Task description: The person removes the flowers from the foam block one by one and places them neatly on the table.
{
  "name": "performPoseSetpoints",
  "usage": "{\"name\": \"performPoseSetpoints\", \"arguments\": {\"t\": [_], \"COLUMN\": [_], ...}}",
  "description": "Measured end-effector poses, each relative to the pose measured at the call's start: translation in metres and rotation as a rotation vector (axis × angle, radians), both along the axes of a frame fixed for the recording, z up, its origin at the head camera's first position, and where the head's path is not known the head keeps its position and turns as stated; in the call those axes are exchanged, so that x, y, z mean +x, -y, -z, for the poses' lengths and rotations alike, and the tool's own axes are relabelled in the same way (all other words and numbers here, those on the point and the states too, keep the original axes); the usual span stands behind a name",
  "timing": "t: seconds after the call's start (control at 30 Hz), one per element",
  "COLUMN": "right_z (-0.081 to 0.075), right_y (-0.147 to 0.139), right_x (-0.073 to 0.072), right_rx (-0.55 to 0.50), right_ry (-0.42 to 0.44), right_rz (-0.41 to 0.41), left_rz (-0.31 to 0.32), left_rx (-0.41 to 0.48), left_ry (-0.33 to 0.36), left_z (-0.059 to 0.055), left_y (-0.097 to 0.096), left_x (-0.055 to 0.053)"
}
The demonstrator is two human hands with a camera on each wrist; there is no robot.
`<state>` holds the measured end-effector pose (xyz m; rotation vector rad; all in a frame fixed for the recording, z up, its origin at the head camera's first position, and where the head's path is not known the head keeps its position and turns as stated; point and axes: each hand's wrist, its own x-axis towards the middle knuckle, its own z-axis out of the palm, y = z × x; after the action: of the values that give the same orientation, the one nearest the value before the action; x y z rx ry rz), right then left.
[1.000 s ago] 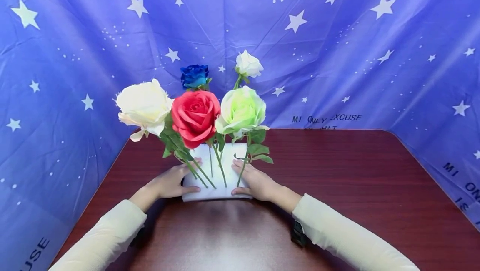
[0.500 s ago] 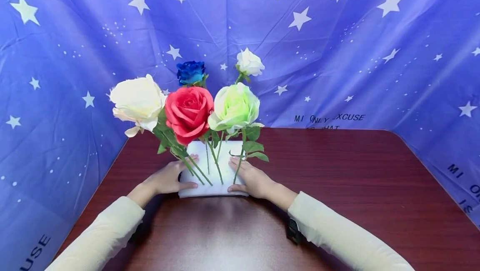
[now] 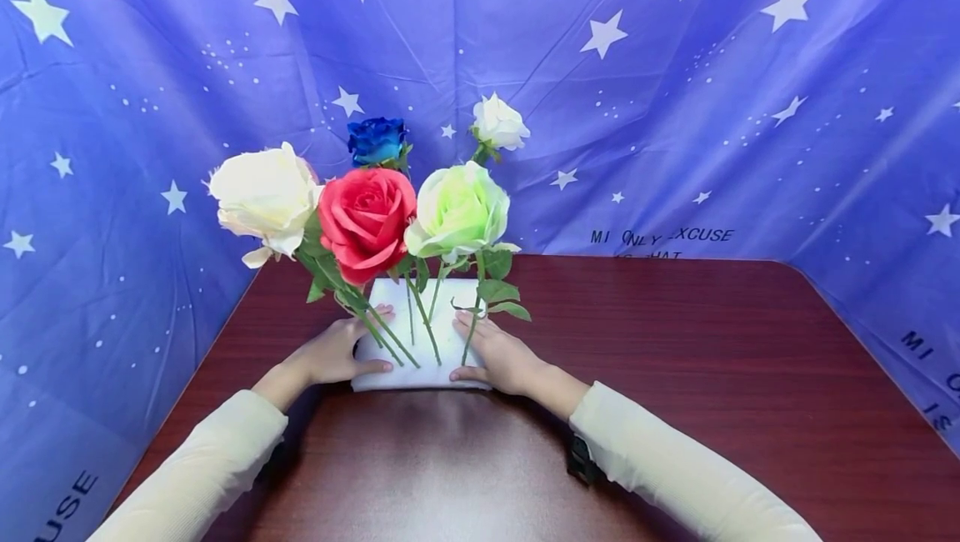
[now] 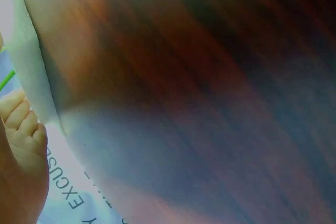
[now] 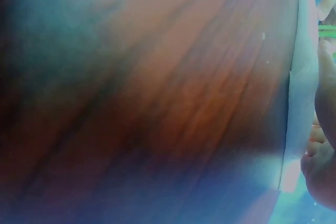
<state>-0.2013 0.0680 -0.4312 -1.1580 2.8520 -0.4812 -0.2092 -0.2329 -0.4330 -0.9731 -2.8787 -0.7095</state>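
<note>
A white foam block (image 3: pixel 420 378) lies on the table with several artificial roses stuck upright in it. The left hand (image 3: pixel 326 354) grips its left side, thumb over the front corner and forefinger on top. On the opposite side the right hand (image 3: pixel 508 361) holds it likewise. A large cream rose (image 3: pixel 262 196) leans left beside a red rose (image 3: pixel 367 221) and a pale green rose (image 3: pixel 459 210). Behind them rise a blue rose (image 3: pixel 377 140) and a small white rose (image 3: pixel 500 121). In the left wrist view, curled fingers (image 4: pixel 23 121) sit beside the block's edge.
The dark red wooden table (image 3: pixel 660 342) spreads around the block. A purple-blue curtain (image 3: pixel 540 25) printed with stars and lettering hangs behind it and along both sides. Below the right cuff shows a black strap (image 3: pixel 581 459).
The foam block and its roses have shifted slightly left, with both hands keeping their places on its sides. The head view has also moved a little.
</note>
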Motion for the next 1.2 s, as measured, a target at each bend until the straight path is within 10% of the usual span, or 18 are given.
{"name": "performPoseSetpoints", "arguments": {"t": [1.2], "right_z": [-0.002], "right_y": [0.005], "right_x": [-0.013], "right_rx": [0.004], "right_ry": [0.082], "right_rz": [0.029], "left_rz": [-0.021], "left_rx": [0.007], "left_ry": [-0.018], "left_z": [-0.004], "left_y": [0.002], "left_x": [-0.012]}}
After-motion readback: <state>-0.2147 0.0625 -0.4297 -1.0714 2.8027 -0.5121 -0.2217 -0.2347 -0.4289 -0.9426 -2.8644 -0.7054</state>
